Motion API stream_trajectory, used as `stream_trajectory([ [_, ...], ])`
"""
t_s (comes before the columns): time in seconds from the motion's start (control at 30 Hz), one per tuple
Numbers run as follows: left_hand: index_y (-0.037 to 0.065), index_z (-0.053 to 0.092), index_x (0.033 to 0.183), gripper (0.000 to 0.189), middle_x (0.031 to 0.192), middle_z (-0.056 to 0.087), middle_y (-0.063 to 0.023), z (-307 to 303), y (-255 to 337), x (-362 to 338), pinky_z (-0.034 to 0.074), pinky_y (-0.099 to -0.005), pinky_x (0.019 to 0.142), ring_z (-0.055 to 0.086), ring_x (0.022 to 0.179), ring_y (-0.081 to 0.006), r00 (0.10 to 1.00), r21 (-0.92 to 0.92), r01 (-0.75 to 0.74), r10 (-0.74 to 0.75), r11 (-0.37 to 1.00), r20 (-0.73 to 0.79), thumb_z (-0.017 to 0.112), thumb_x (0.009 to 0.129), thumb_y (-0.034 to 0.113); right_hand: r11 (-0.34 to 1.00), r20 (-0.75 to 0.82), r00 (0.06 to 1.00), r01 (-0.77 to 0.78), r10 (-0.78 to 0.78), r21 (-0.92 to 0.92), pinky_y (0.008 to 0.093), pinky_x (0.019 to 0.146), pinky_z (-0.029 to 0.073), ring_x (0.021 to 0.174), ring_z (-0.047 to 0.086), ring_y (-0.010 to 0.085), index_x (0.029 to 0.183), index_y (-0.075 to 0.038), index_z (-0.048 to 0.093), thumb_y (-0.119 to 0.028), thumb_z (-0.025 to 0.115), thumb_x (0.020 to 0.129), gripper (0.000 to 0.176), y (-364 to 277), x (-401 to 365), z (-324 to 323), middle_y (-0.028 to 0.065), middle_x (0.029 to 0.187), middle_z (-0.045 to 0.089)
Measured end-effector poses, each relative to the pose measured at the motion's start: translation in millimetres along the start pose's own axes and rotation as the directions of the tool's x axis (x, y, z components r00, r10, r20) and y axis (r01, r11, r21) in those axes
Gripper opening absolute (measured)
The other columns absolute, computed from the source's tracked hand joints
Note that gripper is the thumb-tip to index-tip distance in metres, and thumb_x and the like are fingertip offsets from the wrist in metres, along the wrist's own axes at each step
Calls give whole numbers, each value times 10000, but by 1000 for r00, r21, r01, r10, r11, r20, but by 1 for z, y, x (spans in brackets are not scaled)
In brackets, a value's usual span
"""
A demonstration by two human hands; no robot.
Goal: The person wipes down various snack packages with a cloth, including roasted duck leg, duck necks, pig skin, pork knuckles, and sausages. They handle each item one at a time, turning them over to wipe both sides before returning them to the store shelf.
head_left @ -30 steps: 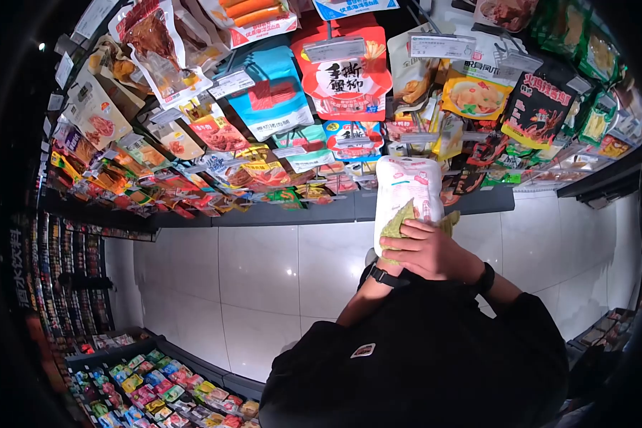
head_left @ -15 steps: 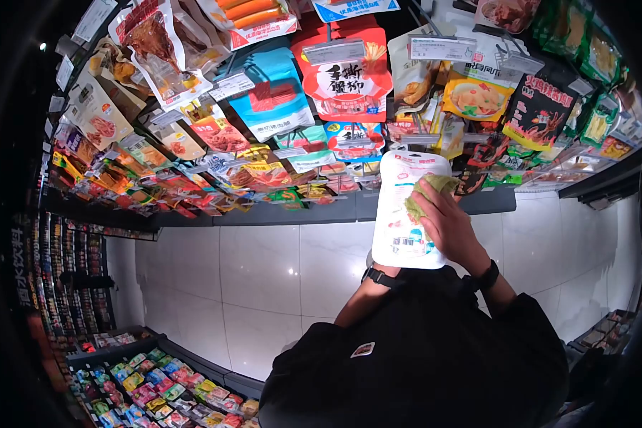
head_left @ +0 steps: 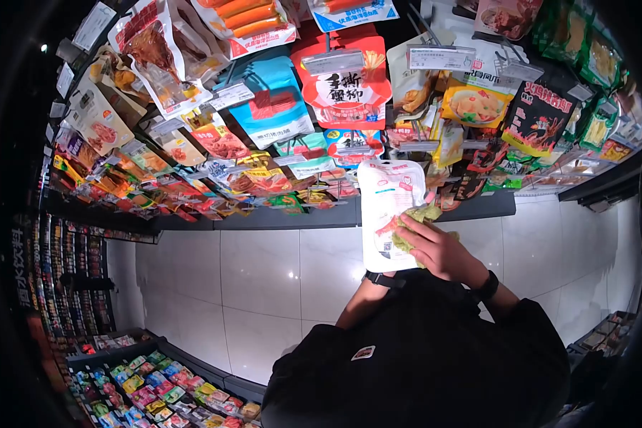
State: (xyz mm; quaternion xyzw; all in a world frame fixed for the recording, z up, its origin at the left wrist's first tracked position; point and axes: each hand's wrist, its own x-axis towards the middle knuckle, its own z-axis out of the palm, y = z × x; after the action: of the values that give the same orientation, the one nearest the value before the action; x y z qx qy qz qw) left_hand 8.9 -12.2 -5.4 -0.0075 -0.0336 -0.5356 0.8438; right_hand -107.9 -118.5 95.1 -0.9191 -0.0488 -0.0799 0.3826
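A white food package (head_left: 389, 214) is held upright in front of my body, over the shelf's lower edge. Behind it is my left hand (head_left: 430, 197), mostly hidden, with fingertips showing at the package's right edge and the wrist below it. A crumpled green cloth (head_left: 409, 227) lies against the lower right part of the package's printed face. My right hand (head_left: 439, 251) has its fingers pressed over this cloth, closed on it.
Hanging snack packs fill the rack ahead, among them a red pack (head_left: 346, 82), a blue pack (head_left: 267, 100) and a black pack (head_left: 538, 114). Price tags (head_left: 441, 58) jut out on hooks. A bin of small colourful packs (head_left: 171, 391) stands at the lower left, beyond the tiled floor (head_left: 257, 285).
The package has shifted left and slightly down. My right hand and the green cloth have moved down and left, from the package's upper right to its lower right.
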Motion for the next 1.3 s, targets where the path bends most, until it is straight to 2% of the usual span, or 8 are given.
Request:
stream_trajectory([
  [0.2,164,272,1598,609,1574,413,-178,-84,-3,8,487,-432,1079,509,1341,-325,975,-360,214,-173,908,142,465,1076,411,989,-16,998,-63,66,133,410,1076,476,1316,566,334,1396,-28,578,-16,571,955,441,0,3,-10,152,1495,519],
  [0.23,163,295,1581,580,1502,474,-146,-80,1,17,489,-408,1065,524,1318,-279,988,75,145,-140,987,-69,479,1078,384,990,-19,998,-56,59,127,410,1076,476,1316,566,334,1396,-28,578,-16,571,955,441,5,1,-12,152,1495,519],
  [0.43,89,479,1439,651,1491,424,-152,-16,-15,36,406,-380,1121,472,1356,-277,944,967,-59,329,246,-26,800,875,131,820,-175,861,-366,478,439,367,964,495,1115,633,263,1340,32,519,-255,786,867,614,25,-17,-23,195,1215,637],
  [0.8,90,551,1381,851,1578,350,-177,112,15,29,374,-513,1134,395,1407,-425,930,817,-203,154,-539,333,927,621,164,585,-172,734,-352,657,731,312,869,541,991,681,157,1193,27,651,-166,787,862,406,12,-20,-34,98,1108,721],
  [1.0,95,564,1393,847,1593,338,-181,128,37,23,410,-508,1109,444,1374,-412,883,772,-426,-31,-472,469,942,636,130,547,-421,494,-139,760,825,319,844,550,946,689,164,1187,46,654,-185,691,941,340,19,-22,-31,112,1064,729],
  [1.13,51,549,1381,705,1552,425,-148,123,53,30,514,-392,1011,558,1292,-285,969,989,-71,246,132,36,826,746,-84,597,-498,493,-54,713,800,323,837,551,939,687,161,1181,30,657,-154,686,948,299,6,-29,-39,95,1061,725],
  [1.2,16,519,1387,689,1320,637,-123,118,75,42,528,-355,965,603,1196,-172,971,980,21,-238,200,27,840,780,-39,621,-479,543,-103,690,777,323,858,541,957,676,157,1189,12,657,-139,681,952,282,2,-31,-43,81,1087,720],
  [1.3,-23,603,1268,462,1089,727,-81,130,79,43,559,-312,854,640,1041,-122,967,975,70,-255,211,-15,784,842,-38,649,-476,599,-98,644,754,318,885,523,989,658,143,1217,2,643,-177,649,981,296,25,-35,-50,63,1087,699],
])
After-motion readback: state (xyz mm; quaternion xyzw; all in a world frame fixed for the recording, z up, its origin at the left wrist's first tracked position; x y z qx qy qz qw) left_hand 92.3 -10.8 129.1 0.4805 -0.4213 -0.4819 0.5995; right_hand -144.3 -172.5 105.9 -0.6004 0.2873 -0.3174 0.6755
